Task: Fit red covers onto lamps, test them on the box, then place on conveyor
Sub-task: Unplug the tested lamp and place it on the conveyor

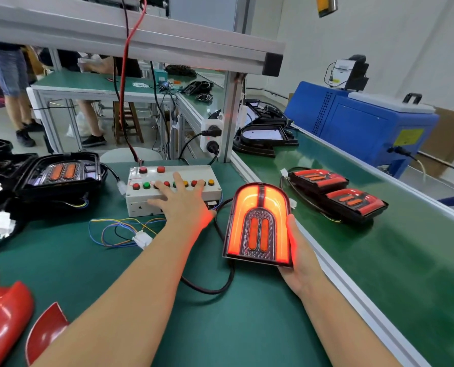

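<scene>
The lamp (259, 225) is an arch-shaped piece with a glossy red cover, glowing orange-red, two oval lights in its dark patterned middle. It sits at about four o'clock from the box (171, 190), propped up on the green matte surface (220, 321) by the right hand (298, 263), whose fingers curl behind its right edge. The left hand (179, 201) lies flat on the box, fingers spread wide across a row of round red, green and yellow buttons. Two finished lamps (337, 194) lie on the conveyor (395, 260) at two o'clock. Shiny loose red covers (6, 311) sit at eight o'clock, and open black lamp housings (61, 173) at ten o'clock.
</scene>
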